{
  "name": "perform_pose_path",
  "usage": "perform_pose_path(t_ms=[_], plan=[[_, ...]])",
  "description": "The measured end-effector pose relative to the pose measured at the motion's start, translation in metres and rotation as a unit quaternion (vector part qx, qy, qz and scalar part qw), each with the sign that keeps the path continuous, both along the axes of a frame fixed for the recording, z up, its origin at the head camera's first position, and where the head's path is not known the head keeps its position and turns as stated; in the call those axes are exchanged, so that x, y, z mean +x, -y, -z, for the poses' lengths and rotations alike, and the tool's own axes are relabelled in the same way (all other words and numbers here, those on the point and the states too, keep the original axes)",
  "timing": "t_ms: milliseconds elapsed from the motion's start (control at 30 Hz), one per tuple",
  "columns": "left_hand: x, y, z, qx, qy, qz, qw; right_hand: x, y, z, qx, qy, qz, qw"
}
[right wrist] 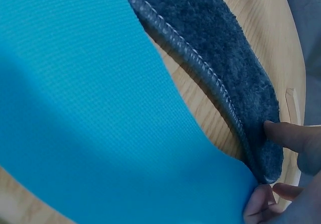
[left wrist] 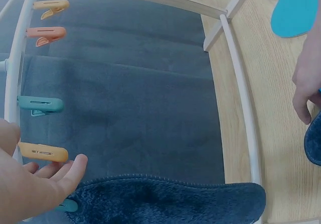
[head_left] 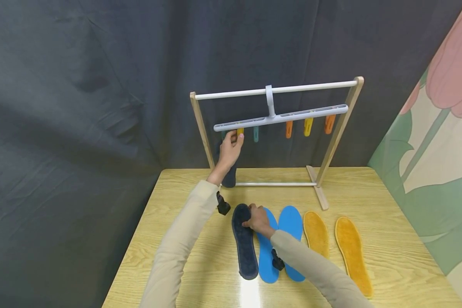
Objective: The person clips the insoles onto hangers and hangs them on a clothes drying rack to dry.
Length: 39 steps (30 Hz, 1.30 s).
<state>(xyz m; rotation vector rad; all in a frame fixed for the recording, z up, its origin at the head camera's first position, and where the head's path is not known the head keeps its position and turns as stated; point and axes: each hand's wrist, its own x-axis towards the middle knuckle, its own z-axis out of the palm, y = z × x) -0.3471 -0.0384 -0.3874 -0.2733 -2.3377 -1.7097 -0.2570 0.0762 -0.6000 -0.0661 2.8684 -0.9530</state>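
Observation:
My left hand [head_left: 230, 149] is raised to a yellow clip [left wrist: 45, 152] under the pale hanger bar [head_left: 254, 123]. Its loosely bent fingers lie beside and behind the clip, with a fingertip near the clip's lower end. Just below that hand, a dark blue fleecy insole [left wrist: 165, 204] hangs from a teal clip [left wrist: 67, 205]. Down on the table, my right hand [head_left: 259, 218] pinches the far end of another dark fleecy insole [head_left: 246, 252], thumb on top and fingers at its edge. A blue insole [right wrist: 100, 108] lies beside it, partly under the right forearm.
The hanger hooks over a wooden rack's white top rail [head_left: 315, 87]. Along the bar hang another teal clip [head_left: 256, 134], orange clips [head_left: 289, 129] and a second yellow clip [head_left: 308, 126]. A second blue insole [head_left: 290, 220] and two orange insoles [head_left: 315, 233] lie to the right.

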Motion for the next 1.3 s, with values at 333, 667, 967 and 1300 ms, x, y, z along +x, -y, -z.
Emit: perform_pose_path(t_ms=[333, 667, 967, 1300], plan=[[0.0003, -0.0072, -0.0007, 0.028, 0.003, -0.010, 0.9996, 0.0020, 0.0006, -0.0035, 0.008, -0.001, -0.002, 1.000], [-0.0009, -0.0091, -0.0039, 0.044, 0.003, -0.018, 0.9988, 0.0001, 0.0012, -0.0030, 0.010, -0.004, -0.003, 1.000], [-0.0030, -0.0106, -0.0040, 0.060, -0.012, -0.036, 0.9975, 0.0005, 0.0009, -0.0032, 0.025, -0.012, -0.012, 1.000], [-0.0024, -0.0091, -0.0020, 0.074, -0.017, -0.031, 0.9967, 0.0014, -0.0004, -0.0033, 0.034, -0.020, -0.022, 0.999]])
